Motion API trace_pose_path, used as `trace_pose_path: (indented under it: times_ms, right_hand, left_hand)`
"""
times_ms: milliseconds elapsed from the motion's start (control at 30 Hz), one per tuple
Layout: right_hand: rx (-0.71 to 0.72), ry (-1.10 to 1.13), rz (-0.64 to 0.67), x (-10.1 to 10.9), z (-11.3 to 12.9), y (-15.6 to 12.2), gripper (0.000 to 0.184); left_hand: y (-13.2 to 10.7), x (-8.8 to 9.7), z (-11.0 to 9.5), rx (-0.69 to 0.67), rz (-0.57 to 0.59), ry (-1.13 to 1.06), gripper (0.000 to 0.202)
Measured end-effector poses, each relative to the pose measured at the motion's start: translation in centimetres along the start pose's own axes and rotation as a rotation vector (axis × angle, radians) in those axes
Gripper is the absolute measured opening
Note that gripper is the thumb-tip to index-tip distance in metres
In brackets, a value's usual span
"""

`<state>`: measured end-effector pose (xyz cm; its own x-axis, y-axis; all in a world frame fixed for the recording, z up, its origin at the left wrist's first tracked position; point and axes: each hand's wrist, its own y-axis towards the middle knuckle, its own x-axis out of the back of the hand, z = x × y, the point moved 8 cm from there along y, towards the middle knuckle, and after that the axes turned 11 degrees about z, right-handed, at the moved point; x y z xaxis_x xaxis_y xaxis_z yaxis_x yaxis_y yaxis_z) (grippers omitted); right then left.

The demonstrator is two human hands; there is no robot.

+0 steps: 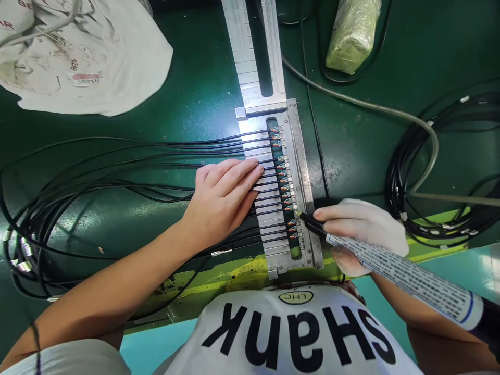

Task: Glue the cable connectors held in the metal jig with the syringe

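My left hand (223,200) lies flat, fingers together, pressing several thin black cables (128,156) onto a metal fixture (304,172). The cable ends with small orange-tipped wires (287,194) sit in a row in the fixture's green slot. My right hand (361,226), in a white glove, grips a white printed tube (410,276) with a black nozzle (310,223). The nozzle tip touches the wire ends near the lower part of the row.
A metal rail (253,47) runs away from the fixture. A white printed cloth bag (78,52) lies at top left, a wrapped greenish bundle (351,34) at top right. Coiled black cables (429,172) and a grey hose (371,107) lie at right. Yellow tape (219,278) marks the table's near edge.
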<state>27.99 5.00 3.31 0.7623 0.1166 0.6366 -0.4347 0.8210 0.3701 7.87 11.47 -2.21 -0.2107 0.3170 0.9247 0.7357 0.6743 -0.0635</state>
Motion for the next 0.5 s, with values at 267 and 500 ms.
trace_pose_path:
  times_ms: [267, 500]
  right_hand:
    - [0.021, 0.004, 0.011, -0.01, -0.28, -0.32, 0.022]
    - [0.024, 0.014, 0.011, -0.02, -0.58, -0.61, 0.022]
  left_hand:
    - [-0.07, 0.19, -0.14, -0.02, -0.029, 0.005, 0.057]
    - [-0.06, 0.15, -0.08, -0.017, -0.024, 0.004, 0.058]
